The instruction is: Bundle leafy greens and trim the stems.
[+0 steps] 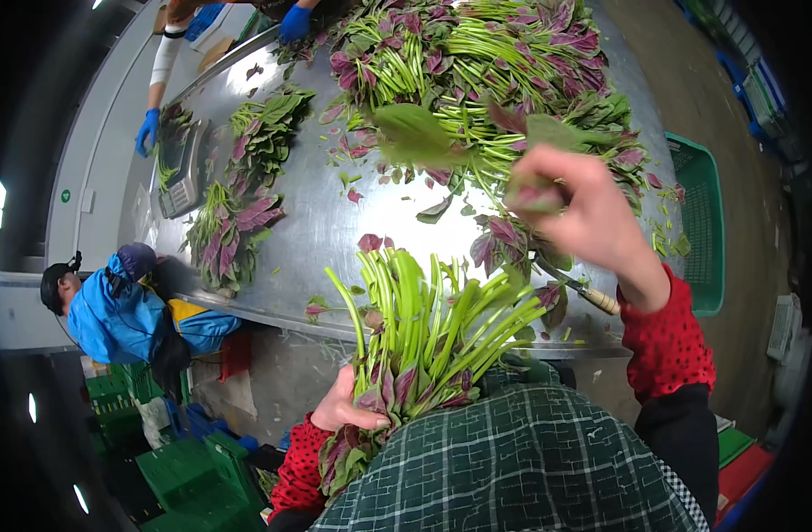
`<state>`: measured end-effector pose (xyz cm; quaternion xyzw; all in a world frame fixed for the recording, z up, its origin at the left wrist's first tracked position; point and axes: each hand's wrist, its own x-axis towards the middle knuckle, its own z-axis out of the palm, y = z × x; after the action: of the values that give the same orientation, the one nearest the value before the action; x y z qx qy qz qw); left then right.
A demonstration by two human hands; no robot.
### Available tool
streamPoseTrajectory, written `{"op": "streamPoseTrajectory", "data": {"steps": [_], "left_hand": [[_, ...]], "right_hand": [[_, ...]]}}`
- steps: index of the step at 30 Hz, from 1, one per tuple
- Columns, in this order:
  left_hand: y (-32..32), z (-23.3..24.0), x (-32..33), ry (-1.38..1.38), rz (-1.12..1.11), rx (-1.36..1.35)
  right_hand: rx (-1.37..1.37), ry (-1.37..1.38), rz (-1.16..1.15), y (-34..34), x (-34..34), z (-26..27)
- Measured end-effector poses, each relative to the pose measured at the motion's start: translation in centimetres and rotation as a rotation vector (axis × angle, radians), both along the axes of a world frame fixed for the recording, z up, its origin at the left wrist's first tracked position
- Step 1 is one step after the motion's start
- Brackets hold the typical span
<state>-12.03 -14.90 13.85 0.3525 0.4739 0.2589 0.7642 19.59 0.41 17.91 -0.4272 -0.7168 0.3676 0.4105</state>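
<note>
My left hand (353,405) grips a bundle of red amaranth (412,339) by its leafy part, against my checked apron, with the cut green stems pointing towards the table. My right hand (572,199), blurred, is raised over the steel table (313,233) with its fingers closed around some purple-green leaves (535,193). Just below it lies a knife with a wooden handle (599,299), its blade partly hidden by leaves. A large heap of amaranth (499,60) covers the far side of the table.
Two smaller amaranth bunches (266,136) (223,239) and a digital scale (183,176) are at the left. A co-worker's blue-gloved hand (148,132) is beside the scale, another (295,24) near the heap. A person in blue (117,312) is at the left; a green basket (705,226) stands right.
</note>
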Motion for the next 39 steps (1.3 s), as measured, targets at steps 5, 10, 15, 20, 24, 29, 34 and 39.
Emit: {"op": "streamPoseTrajectory", "data": {"steps": [5,10,15,20,24,29,34,39], "left_hand": [[1.1,1.0,0.1,0.067,-0.159,-0.056],[0.4,0.5,-0.1,-0.032,-0.028,-0.033],[-0.2,-0.1,-1.3,-0.01,-0.033,-0.019],[0.4,1.3,-0.3,0.005,-0.024,-0.079],[0.0,1.0,-0.6,0.033,-0.044,-0.128],[0.4,1.9,0.3,-0.019,-0.04,-0.088],[1.4,2.6,0.6,0.165,-0.225,0.081],[2.6,2.8,0.7,0.159,-0.404,0.13]], "right_hand": [[-0.029,-0.525,0.379,-6.1,-6.2,-0.6],[-0.663,0.03,0.478,-5.8,-6.6,-5.1],[-0.888,0.326,0.392,-4.9,-4.5,-4.2],[-0.847,0.505,0.156,-2.7,-2.0,-3.0],[-0.45,0.304,-0.05,1.3,1.9,-1.8],[0.101,-0.186,0.141,-4.3,-2.6,-1.4],[0.108,-0.027,0.015,-0.7,-1.6,-2.0],[0.655,-0.113,0.286,-2.7,-6.8,0.1]]}}
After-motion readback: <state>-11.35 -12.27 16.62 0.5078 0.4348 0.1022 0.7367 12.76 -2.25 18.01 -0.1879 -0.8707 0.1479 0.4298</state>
